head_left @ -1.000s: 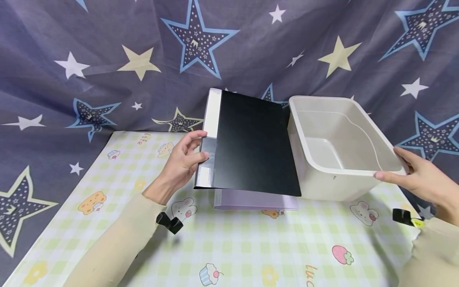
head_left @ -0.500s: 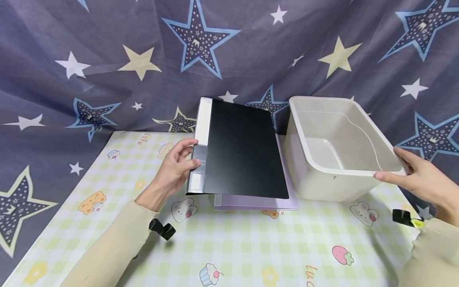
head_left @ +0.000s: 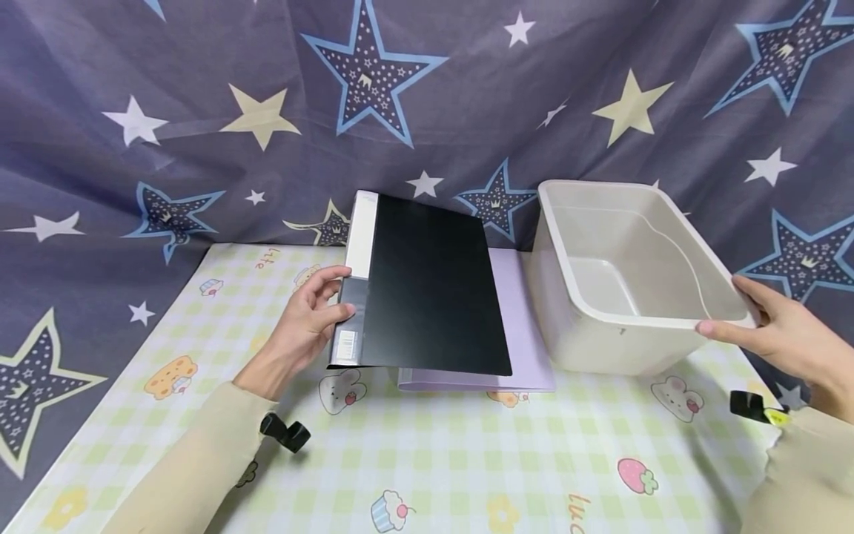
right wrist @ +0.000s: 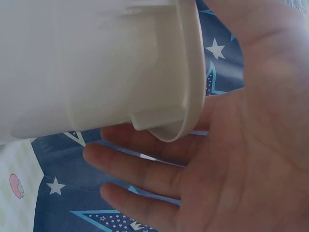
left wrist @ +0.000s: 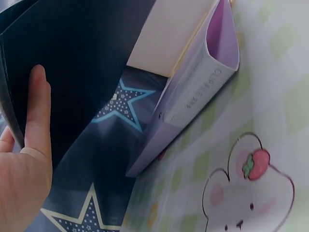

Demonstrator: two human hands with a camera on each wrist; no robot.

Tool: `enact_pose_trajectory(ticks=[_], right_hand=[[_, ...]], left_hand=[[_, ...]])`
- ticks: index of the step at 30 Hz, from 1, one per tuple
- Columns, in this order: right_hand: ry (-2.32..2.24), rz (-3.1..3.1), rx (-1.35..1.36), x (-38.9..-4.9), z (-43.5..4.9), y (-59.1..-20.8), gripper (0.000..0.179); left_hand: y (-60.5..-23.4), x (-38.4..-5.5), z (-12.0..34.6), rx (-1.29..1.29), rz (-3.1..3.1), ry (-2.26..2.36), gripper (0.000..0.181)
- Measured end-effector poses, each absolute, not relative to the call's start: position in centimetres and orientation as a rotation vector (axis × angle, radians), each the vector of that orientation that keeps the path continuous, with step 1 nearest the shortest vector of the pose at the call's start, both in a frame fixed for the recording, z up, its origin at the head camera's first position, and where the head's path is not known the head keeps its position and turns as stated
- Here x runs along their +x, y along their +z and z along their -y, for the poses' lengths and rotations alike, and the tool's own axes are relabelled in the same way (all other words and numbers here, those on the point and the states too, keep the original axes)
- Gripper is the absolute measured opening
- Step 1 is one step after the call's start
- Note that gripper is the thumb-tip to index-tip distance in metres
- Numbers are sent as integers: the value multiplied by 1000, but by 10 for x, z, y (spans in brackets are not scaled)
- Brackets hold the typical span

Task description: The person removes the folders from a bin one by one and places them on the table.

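Note:
My left hand grips a black file folder by its spine, which has white labels. It is raised at a slant, above a lilac clip file that lies on the table and is partly covered. The left wrist view shows the lilac file's spine and one of my fingers along the black cover. On the right, my right hand holds the corner of a white plastic bin, thumb on the front rim and index finger at the side rim. The other fingers spread below the rim in the right wrist view.
The table wears a green checked cloth with cartoon prints. Behind it hangs a dark curtain with stars. The bin stands right beside the lilac file, at the table's right side.
My left hand has carried the black folder left and a little down, away from the bin, uncovering more of the lilac file. The right hand and the bin have stayed put.

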State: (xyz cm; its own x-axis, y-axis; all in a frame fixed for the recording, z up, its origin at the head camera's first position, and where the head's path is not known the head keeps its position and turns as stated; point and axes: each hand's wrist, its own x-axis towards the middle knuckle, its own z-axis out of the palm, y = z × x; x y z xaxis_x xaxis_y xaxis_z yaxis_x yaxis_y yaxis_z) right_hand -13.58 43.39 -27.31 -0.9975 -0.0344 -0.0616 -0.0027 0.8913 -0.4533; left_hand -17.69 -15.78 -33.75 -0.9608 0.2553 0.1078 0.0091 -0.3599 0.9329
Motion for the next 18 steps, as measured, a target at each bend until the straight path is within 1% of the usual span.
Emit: enact_pose_trajectory(ticks=[7, 18], right_hand=[[-731, -2979, -34, -137, -434, -273, 103], [-733, -2979, -30, -136, -434, -274, 103]], left_hand=[[-342, -175, 170, 377, -1700, 2450, 58], [-351, -171, 192, 346, -1761, 2433, 58]])
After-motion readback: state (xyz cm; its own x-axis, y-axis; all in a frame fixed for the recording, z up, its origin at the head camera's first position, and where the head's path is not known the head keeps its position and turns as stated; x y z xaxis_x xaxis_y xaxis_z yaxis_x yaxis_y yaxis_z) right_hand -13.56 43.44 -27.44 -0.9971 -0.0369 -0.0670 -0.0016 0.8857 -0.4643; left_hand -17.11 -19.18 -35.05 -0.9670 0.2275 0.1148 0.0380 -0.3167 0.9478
